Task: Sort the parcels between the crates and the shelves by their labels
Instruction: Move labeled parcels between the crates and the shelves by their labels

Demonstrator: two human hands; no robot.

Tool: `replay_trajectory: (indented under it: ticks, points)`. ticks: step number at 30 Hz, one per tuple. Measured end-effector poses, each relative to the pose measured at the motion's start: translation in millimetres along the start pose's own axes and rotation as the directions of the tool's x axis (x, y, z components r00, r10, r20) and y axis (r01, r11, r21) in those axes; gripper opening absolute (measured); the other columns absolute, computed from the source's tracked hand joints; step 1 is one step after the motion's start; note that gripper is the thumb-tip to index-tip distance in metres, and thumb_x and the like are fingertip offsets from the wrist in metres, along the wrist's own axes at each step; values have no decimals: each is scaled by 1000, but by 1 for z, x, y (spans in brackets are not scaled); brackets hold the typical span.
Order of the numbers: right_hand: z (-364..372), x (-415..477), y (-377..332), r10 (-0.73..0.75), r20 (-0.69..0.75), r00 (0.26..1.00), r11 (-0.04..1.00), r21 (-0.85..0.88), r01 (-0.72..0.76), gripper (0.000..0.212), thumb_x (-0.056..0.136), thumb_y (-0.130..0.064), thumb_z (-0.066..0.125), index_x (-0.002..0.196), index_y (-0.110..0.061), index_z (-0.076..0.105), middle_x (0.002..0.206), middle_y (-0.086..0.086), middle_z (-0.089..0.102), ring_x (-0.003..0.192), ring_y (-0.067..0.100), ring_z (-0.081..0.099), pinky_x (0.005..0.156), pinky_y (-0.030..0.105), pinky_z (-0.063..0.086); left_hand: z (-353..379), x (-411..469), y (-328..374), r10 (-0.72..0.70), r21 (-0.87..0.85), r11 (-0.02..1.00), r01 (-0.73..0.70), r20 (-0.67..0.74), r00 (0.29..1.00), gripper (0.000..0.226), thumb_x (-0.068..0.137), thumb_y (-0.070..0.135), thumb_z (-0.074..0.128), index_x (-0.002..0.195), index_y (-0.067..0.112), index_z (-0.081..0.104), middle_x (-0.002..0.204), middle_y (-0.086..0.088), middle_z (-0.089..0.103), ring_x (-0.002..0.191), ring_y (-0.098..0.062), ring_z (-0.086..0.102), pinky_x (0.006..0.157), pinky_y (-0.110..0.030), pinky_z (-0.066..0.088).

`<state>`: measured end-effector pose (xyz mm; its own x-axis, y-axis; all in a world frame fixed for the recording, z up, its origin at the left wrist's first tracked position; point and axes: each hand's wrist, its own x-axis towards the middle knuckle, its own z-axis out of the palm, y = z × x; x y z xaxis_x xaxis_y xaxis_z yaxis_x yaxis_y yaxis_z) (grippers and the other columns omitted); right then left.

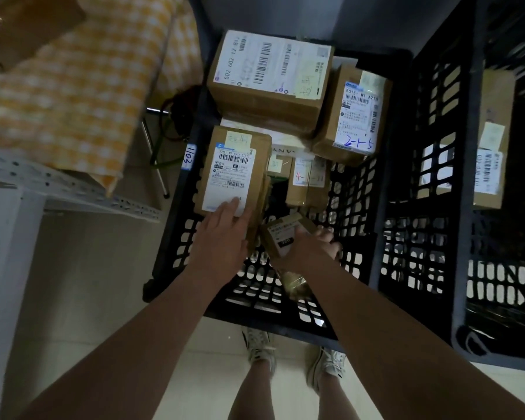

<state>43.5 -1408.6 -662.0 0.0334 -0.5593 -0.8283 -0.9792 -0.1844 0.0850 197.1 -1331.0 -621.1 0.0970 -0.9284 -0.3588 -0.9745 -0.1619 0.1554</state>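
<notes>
A black lattice crate [355, 207] in front of me holds several brown cardboard parcels with white labels. My left hand [222, 234] lies with straight fingers on the near end of a tall parcel [234, 168] at the crate's left side. My right hand [309, 247] grips a small brown parcel [281, 234] near the crate's front. A large parcel [270, 74] lies on top at the back. To its right stands a parcel marked 2-1-5 [355, 116]. A smaller one marked 4-1 [308, 180] sits lower in the middle.
A second black crate [431, 237] stands to the right with a labelled parcel [491, 165] inside. At the left is a white metal shelf [58, 189], and above it a yellow checked cloth [73, 86] with a brown box [22, 28]. My shoes [294, 353] stand on the pale floor.
</notes>
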Motion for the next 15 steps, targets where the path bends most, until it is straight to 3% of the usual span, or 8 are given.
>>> replay_trajectory:
  ticks: [2,6,9,13,15]
  points:
    - [-6,-6,3,28,-43,999,998,53,-26,109,63,-80,61,142,-20,16,145,25,24,133,40,24,101,48,30,-2,0,-1,3,3,1000,-3,-3,1000,61,94,27,51,149,20,24,157,-8,17,143,-25,18,115,-40,22]
    - [-14,-28,16,104,-84,991,948,309,-74,112,61,-78,59,143,-21,9,142,24,24,130,41,27,100,50,30,-12,3,1,0,-98,995,-1,-10,1000,52,98,23,43,147,14,28,156,-8,24,142,-23,23,114,-40,24]
    - [-16,-53,23,104,-215,971,917,398,-10,119,59,-70,67,143,-26,-6,140,24,21,131,43,23,105,53,23,-21,7,3,-16,-186,982,18,14,1000,49,98,20,42,145,11,34,153,-9,31,139,-22,30,110,-41,30]
    - [-14,-69,25,-69,-329,942,985,125,115,125,72,-58,69,141,-26,-30,149,36,-9,140,52,-10,112,58,-7,-32,8,-1,-85,-309,945,104,76,993,47,96,14,46,142,8,38,143,-15,44,127,-33,44,101,-46,39]
    - [-11,-66,26,-162,-328,931,986,-80,144,121,80,-44,70,143,-25,-32,148,38,-16,138,55,-17,111,59,-12,-33,7,-5,-82,-304,947,100,73,994,45,96,14,48,139,8,41,136,-15,50,119,-34,51,96,-47,44]
